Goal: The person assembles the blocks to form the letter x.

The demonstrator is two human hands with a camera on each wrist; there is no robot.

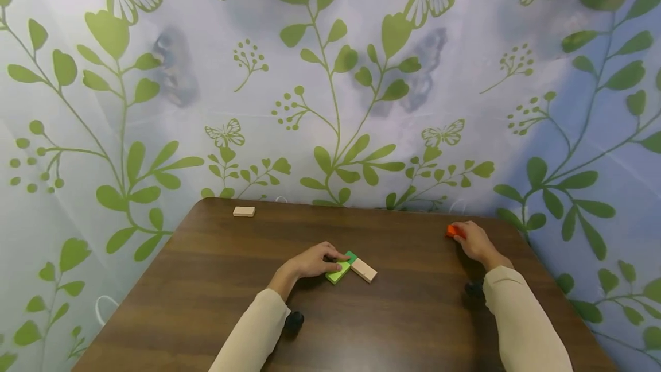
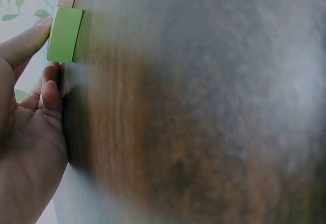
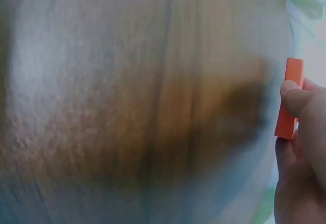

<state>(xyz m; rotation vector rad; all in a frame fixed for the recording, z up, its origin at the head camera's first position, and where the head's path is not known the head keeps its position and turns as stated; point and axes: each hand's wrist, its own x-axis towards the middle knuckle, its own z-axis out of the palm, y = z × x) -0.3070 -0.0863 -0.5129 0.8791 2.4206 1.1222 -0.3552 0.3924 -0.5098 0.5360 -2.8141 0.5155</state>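
Note:
In the head view my left hand (image 1: 312,262) is over the middle of the table, thumb and forefinger at a light green wooden block (image 1: 338,272) that they pinch. The left wrist view shows the end of this light green block (image 2: 65,34) beside the fingers. Against its far side lie a dark green block (image 1: 351,256) and a pale wood block (image 1: 364,271), close together. Toward the table's far right, my right hand (image 1: 475,241) grips an orange block (image 1: 453,231) between thumb and fingers. That orange block (image 3: 289,99) stands out clearly in the right wrist view.
Another pale wood block (image 1: 244,211) lies near the far left corner of the brown table (image 1: 206,291). Behind the table's back edge hangs a curtain (image 1: 330,73) printed with leaves and butterflies. Black wrist devices, one of them a dark knob (image 1: 294,321), sit under both sleeves.

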